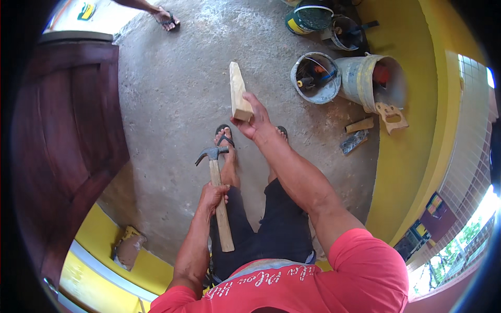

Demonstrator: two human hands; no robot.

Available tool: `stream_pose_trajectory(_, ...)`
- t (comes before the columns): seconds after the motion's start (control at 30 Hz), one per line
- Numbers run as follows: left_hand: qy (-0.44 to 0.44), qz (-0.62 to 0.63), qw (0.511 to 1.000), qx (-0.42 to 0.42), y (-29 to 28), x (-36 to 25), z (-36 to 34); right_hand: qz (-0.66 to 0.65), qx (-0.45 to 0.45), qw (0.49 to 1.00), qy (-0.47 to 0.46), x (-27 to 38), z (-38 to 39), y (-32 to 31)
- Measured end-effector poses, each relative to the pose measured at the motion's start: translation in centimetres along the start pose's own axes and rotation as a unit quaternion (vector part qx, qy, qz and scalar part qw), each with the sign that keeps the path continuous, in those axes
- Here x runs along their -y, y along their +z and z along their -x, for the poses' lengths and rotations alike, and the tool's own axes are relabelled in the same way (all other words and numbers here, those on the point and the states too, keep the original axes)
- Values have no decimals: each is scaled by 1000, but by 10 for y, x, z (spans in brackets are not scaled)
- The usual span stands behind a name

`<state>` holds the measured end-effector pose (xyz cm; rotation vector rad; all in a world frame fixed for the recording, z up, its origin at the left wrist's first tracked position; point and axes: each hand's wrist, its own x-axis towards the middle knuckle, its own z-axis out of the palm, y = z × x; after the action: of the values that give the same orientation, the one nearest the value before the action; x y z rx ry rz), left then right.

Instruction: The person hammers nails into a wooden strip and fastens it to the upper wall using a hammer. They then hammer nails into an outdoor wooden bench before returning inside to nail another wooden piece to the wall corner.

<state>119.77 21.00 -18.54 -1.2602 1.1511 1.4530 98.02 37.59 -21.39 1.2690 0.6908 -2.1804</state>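
Note:
My left hand point(213, 197) is wrapped round the wooden handle of a claw hammer point(214, 166). The hammer's steel head is at the far end, its claw toward the left, and the handle's butt reaches back over my dark shorts. Farther forward and a little to the right, my right hand point(252, 118) grips a pale wooden wedge point(238, 94) near its thick, square-cut end. The wedge's narrow end points away from me. Hammer and wedge are apart, both held above the concrete floor.
At the right stand several buckets, among them a white bucket point(297, 78) with tools and a larger one point(357, 78) with a handsaw point(390, 118) by its rim. Wood scraps point(359, 125) lie nearby. A dark wooden door point(78, 141) is at the left. Another person's foot point(167, 19) shows at the far edge.

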Motion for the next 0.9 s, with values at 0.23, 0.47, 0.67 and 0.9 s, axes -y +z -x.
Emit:
stream_pose_trajectory(0.23, -20, -56, 998, 6, -37, -10, -1, -110, -22, 993, -31, -114, 66, -78)
stream_pose_trajectory(0.47, -23, -222, 975, -12, -71, -31, -12, -395, -141, 892, -166, -111, -5, -137)
stream_pose_trajectory(0.67, -18, -295, 954, -58, -40, -39, -35, -452, -58, 875, -163, -53, -213, -221)
stream_pose_trajectory(0.9, -20, -346, 937, -51, -19, -31, -93, -384, -36, 906, -174, -30, -323, -257)
